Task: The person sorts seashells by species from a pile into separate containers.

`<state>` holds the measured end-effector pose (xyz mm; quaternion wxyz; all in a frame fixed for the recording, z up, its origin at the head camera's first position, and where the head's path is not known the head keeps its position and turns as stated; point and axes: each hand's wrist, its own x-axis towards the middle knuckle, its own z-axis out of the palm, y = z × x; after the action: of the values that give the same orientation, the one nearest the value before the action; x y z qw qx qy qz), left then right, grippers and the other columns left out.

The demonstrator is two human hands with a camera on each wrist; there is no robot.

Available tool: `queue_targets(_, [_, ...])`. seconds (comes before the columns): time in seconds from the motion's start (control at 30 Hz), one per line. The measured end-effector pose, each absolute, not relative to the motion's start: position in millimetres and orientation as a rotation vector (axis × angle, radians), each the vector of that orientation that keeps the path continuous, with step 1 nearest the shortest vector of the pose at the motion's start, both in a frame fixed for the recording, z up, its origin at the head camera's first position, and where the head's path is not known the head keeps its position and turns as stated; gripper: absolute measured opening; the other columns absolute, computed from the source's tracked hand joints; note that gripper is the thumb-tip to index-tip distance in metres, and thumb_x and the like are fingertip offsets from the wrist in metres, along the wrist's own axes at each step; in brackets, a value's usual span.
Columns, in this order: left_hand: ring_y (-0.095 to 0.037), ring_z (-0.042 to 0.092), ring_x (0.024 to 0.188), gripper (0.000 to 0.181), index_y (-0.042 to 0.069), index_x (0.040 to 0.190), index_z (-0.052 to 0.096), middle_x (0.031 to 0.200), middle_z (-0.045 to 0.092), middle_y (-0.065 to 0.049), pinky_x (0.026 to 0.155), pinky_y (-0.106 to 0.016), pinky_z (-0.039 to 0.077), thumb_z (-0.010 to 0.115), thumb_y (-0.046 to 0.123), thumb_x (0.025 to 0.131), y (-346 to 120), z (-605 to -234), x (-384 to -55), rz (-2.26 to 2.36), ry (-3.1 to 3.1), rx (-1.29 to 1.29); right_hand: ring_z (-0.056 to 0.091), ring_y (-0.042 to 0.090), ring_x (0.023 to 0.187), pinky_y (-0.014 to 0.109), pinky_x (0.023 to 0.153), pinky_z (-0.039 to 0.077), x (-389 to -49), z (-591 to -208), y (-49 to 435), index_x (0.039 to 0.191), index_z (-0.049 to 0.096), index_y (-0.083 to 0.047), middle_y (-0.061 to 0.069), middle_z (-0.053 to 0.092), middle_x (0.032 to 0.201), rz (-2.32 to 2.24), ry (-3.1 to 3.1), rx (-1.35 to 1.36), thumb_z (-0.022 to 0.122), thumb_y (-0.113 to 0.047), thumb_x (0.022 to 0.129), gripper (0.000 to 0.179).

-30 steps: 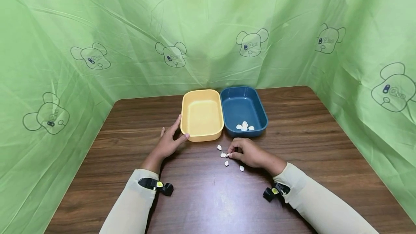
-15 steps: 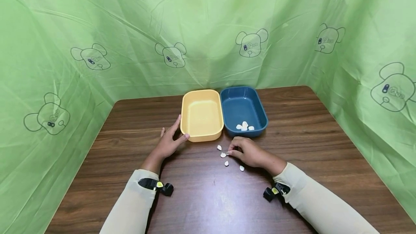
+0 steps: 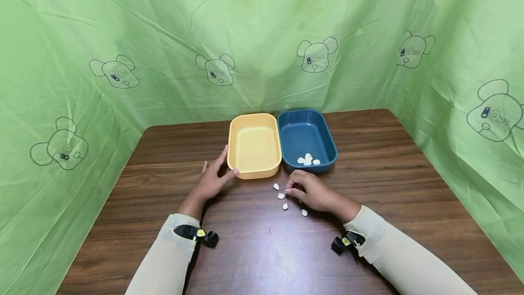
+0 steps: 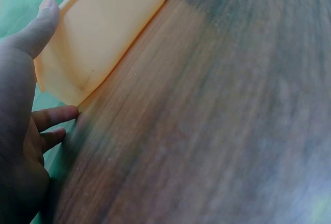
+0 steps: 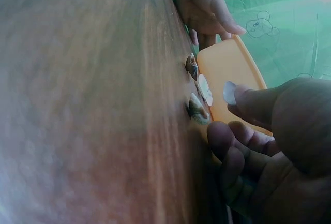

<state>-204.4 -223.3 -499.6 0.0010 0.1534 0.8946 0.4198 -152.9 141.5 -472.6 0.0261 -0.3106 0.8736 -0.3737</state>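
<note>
In the head view my left hand (image 3: pixel 210 179) rests against the near left corner of a yellow tray (image 3: pixel 255 175), thumb at the rim and fingers along the side. The left wrist view shows its fingers fairly straight. My right hand (image 3: pixel 309 190) is bent over several small pale pieces, with one pale piece (image 3: pixel 284 191) at its fingertips. The right wrist view shows a gap between thumb (image 5: pixel 240 100) and index finger; whether they grip that piece is unclear. Close by lie brown-edged pieces that look like seashells (image 5: pixel 198 110).
A blue tray (image 3: pixel 307 138) stands against the yellow tray's right side, with several pale pieces (image 3: pixel 308 160) at its near end. One loose piece (image 3: pixel 304 213) lies below the right hand. A green curtain (image 3: pixel 262 35) surrounds the back and sides of the wooden table (image 3: pixel 266 254).
My right hand's fingertips have shifted slightly away from me, and the pale piece at them has shifted the same way. My left hand and both trays have stayed put.
</note>
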Motion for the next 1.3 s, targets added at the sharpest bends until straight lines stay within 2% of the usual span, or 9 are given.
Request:
queue_targets(0.17, [-0.046, 0.031, 0.165, 0.096, 0.034, 0.177, 0.011, 0.178, 0.035, -0.012, 0.127, -0.081, -0.011, 0.065, 0.063, 0.104, -223, -501, -204, 1.328, 2.81, 0.492, 0.059, 0.001, 0.078, 0.023, 0.075, 0.055, -152, -470, 141, 0.091, 0.075, -0.013, -0.003, 0.065, 0.095, -1.189, 2.634, -0.977, 0.074, -0.011, 0.104, 0.013])
queue_targets(0.33, [-0.048, 0.031, 0.164, 0.097, 0.033, 0.177, 0.013, 0.178, 0.036, -0.013, 0.126, -0.082, -0.01, 0.066, 0.065, 0.103, -224, -502, -204, 1.365, 2.811, 0.509, 0.062, 0.003, 0.071, 0.023, 0.069, 0.058, -150, -467, 139, 0.093, 0.075, -0.008, 0.0, 0.065, 0.097, -1.25, 2.549, -1.009, 0.072, -0.011, 0.106, 0.014])
queue_targets(0.47, [-0.049, 0.03, 0.164, 0.097, 0.032, 0.177, 0.014, 0.177, 0.036, -0.013, 0.126, -0.083, -0.01, 0.066, 0.066, 0.102, -225, -503, -204, 1.373, 2.81, 0.511, 0.064, 0.003, 0.073, 0.024, 0.068, 0.058, -149, -466, 138, 0.093, 0.074, -0.006, 0.001, 0.065, 0.097, -1.287, 2.514, -1.058, 0.07, -0.01, 0.107, 0.015])
queue_targets(0.7, [-0.041, 0.029, 0.167, 0.093, 0.034, 0.177, 0.01, 0.179, 0.034, -0.008, 0.129, -0.078, -0.013, 0.067, 0.053, 0.106, -226, -501, -204, 1.307, 2.804, 0.47, 0.062, 0.001, 0.074, 0.023, 0.067, 0.059, -146, -463, 135, 0.094, 0.073, -0.003, 0.005, 0.067, 0.101, -1.336, 2.548, -1.084, 0.07, -0.006, 0.106, 0.012])
queue_targets(1.03, [-0.046, 0.032, 0.165, 0.097, 0.03, 0.178, 0.012, 0.177, 0.036, -0.013, 0.126, -0.082, -0.008, 0.066, 0.062, 0.104, -226, -502, -204, 1.313, 2.827, 0.49, 0.069, 0.018, 0.069, 0.024, 0.065, 0.06, -142, -452, 131, 0.097, 0.072, -0.001, 0.011, 0.066, 0.112, -1.432, 2.564, -0.983, 0.071, -0.005, 0.104, 0.008])
queue_targets(1.3, [-0.04, 0.029, 0.167, 0.093, 0.033, 0.177, 0.01, 0.179, 0.033, -0.007, 0.129, -0.079, -0.011, 0.068, 0.05, 0.107, -224, -500, -205, 1.277, 2.816, 0.469, 0.065, 0.013, 0.07, 0.024, 0.066, 0.059, -142, -446, 131, 0.098, 0.071, -0.003, 0.009, 0.066, 0.11, -1.475, 2.638, -0.986, 0.072, -0.003, 0.103, 0.005])
